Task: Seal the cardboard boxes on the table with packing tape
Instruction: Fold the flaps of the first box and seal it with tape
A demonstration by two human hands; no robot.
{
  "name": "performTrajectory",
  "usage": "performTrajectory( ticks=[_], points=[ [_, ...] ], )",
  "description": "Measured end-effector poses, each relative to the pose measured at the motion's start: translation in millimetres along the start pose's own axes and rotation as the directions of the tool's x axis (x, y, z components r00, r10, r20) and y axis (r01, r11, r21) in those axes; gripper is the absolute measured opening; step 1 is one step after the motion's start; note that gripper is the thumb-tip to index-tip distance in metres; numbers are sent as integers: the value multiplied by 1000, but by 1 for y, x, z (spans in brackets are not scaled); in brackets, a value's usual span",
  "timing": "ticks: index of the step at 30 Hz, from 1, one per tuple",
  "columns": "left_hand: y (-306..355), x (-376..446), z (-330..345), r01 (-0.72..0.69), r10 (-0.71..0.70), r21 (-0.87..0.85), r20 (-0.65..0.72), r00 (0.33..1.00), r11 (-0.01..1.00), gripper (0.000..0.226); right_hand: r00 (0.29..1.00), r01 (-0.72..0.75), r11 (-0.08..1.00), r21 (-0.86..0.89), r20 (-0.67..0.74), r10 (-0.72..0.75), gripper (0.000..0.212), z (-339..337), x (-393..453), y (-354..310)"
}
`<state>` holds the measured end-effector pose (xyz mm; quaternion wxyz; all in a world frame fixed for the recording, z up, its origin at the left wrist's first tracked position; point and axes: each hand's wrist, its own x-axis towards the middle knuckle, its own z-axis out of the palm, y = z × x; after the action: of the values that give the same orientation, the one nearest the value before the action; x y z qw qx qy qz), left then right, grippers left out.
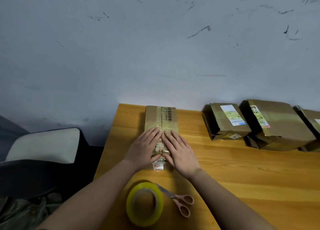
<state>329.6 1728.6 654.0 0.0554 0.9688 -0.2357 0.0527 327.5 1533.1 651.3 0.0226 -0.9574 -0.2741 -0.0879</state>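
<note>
Filling the lower right of the view, a wooden table (pixel 242 177) stands against a pale wall (pixel 155 48) marked with dark scuffs. A dark chair (pixel 43 160) with a light cushion sits to the table's left. Three taped boxes (pixel 226 121) lie in a row along the table's far right edge, by the wall. Near the table's left end lies a long box (pixel 161 115), its top seam running away from the person. Both hands lie flat on its near half, fingers straight and pressing down: the left hand (pixel 145 146) left of the seam, the right hand (pixel 180 151) right of it, fingertips almost meeting. A tape roll (pixel 144 203) rests on the table between the forearms, with pink-handled scissors (pixel 178 200) touching its right side.
</note>
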Motion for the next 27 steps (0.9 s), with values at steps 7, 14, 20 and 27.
performTrajectory(
  ticks=[7, 14, 20, 27],
  points=[
    [-2, 1, 7, -14, 12, -55, -36, 999, 998, 87, 995, 64, 995, -81, -69, -70, 65, 9, 0, 7],
    [1, 1, 6, 12, -13, -59, -17, 1000, 998, 105, 995, 22, 999, -42, -100, -26, 88, 14, 0, 2],
    [10, 2, 2, 87, -87, -59, -3, 996, 994, 109, 997, -79, 997, -18, -28, 78, 90, 10, 6, -16],
    [55, -7, -5, 243, -239, -130, 49, 970, 961, 91, 983, 180, 983, -36, 31, -179, 82, -6, -3, 37]
  ],
)
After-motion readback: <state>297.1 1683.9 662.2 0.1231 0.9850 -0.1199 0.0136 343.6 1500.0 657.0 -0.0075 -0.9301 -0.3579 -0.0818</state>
